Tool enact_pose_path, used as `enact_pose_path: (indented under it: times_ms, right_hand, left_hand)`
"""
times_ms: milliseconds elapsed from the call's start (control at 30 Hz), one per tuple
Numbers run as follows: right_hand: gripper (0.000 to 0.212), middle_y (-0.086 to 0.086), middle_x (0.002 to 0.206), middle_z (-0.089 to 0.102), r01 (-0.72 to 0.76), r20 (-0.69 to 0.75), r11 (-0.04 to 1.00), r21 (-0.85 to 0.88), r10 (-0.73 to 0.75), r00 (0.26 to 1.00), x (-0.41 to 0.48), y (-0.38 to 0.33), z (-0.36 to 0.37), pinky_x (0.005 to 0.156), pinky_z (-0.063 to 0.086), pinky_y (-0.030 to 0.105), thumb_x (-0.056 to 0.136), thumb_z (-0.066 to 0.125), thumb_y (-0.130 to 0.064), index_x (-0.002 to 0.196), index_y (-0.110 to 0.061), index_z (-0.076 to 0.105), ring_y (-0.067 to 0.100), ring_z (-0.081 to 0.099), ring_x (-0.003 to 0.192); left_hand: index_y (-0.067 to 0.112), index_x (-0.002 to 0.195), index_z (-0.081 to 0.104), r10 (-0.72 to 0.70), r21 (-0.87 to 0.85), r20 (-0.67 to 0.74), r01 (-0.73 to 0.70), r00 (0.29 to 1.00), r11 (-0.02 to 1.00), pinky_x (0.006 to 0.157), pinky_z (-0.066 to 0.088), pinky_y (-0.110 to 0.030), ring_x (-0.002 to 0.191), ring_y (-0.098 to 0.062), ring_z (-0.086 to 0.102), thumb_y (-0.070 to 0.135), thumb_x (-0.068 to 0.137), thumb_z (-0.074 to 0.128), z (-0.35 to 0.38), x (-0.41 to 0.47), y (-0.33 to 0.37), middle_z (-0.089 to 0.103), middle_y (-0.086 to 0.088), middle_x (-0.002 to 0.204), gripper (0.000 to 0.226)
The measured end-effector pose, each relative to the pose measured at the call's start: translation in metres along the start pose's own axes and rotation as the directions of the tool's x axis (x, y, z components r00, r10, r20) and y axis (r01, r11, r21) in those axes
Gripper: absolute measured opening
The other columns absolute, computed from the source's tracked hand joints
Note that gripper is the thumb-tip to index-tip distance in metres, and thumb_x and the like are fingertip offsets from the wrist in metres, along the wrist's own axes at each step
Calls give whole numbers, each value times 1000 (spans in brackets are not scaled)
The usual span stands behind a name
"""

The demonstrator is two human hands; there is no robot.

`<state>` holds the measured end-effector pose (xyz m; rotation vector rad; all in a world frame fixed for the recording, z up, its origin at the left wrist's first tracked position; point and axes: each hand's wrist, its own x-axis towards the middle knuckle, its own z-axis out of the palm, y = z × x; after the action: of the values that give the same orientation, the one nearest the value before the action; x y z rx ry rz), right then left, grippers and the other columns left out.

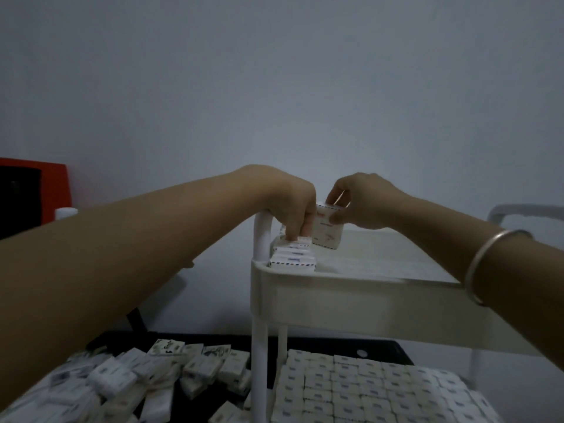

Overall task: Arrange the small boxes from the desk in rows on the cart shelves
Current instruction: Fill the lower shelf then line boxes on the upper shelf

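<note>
Right grip pinches a box over the shelf; left grip touches the row, hold unclear

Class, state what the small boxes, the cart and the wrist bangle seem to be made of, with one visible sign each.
Small boxes: likely printed card, matt, with sharp folded edges. Cart: smooth cream tray and round posts, painted metal or plastic; unclear which. Bangle: seemingly silvery metal, faint sheen.
</note>
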<state>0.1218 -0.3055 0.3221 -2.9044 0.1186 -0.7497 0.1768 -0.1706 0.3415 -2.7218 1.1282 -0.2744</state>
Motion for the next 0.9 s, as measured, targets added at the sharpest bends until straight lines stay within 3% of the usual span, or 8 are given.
enact_pose_path:
  times_ms: [233, 300, 400, 500, 667, 733, 833, 900]
  right_hand:
    - [27, 12, 101, 71, -148, 252, 913, 379, 52, 966, 12, -7, 16, 69, 60, 29, 88, 69, -9, 113, -13, 62, 20, 71, 83]
    - [24, 11, 100, 71, -160, 302, 885, 437, 23, 953, 10, -9, 20, 70, 60, 28, 89, 67, -9, 112, -14, 62, 21, 71, 85]
    - [21, 9, 101, 72, -147, 350, 878, 456, -25, 936, 8, -14, 24, 73, 59, 28, 92, 63, -10, 113, -15, 64, 21, 71, 89]
    - [22, 7, 104, 71, -147, 374, 877, 458, -40, 927, 5, -15, 27, 77, 60, 30, 97, 55, -11, 117, -13, 65, 21, 70, 91]
    - [28, 2, 112, 65, -146, 410, 909, 390, -29, 912, -2, -20, 29, 73, 61, 32, 102, 43, -17, 125, -14, 59, 17, 69, 86]
    - [31, 1, 118, 61, -151, 379, 921, 360, 4, 925, -7, -25, 26, 70, 60, 33, 103, 42, -21, 131, -18, 53, 16, 68, 83]
    - [40, 2, 131, 57, -51, 214, 978, 204, 6, 977, -18, -30, 22, 89, 53, 37, 101, 46, -31, 140, -23, 43, 22, 65, 100]
    - [44, 0, 134, 56, 41, 50, 996, 80, -45, 998, -31, -37, 20, 101, 42, 35, 98, 51, -35, 140, -25, 42, 23, 58, 115]
  left_hand:
    - [24, 114, 70, -97, 39, -125, 103, 987, 994, 80, 46, -28, 94, -18, 57, 26, 91, 59, 1, -8, -1, 65, 3, 114, 26]
    - [24, 112, 71, -136, -99, -241, 115, 961, 988, 80, 47, -29, 90, -16, 56, 23, 91, 55, 5, -14, -5, 66, 3, 113, 26]
    - [21, 102, 72, -265, -444, -509, 14, 819, 896, 76, 46, -26, 78, -9, 56, 16, 93, 49, 14, -30, -9, 66, 7, 103, 25]
    - [23, 101, 66, -388, -570, -705, -149, 593, 808, 86, 49, -27, 95, -9, 60, 18, 95, 50, 34, -49, -13, 66, 8, 105, 18]
    - [18, 96, 62, -556, -682, -729, -361, 399, 636, 69, 45, -8, 81, -1, 62, 9, 99, 45, 101, -76, -28, 67, 7, 95, 20]
    - [21, 92, 62, -607, -752, -652, -284, 454, 595, 60, 43, -9, 71, 3, 61, 6, 99, 42, 149, -79, -34, 66, 8, 86, 25]
    - [32, 82, 58, -602, -815, -449, -27, 661, 578, 68, 51, -28, 77, -7, 63, 3, 93, 43, 237, -77, -42, 67, 7, 85, 35]
    - [38, 74, 56, -497, -737, -321, 116, 806, 665, 78, 52, -31, 88, -17, 65, 7, 91, 48, 290, -76, -45, 68, 6, 90, 36]
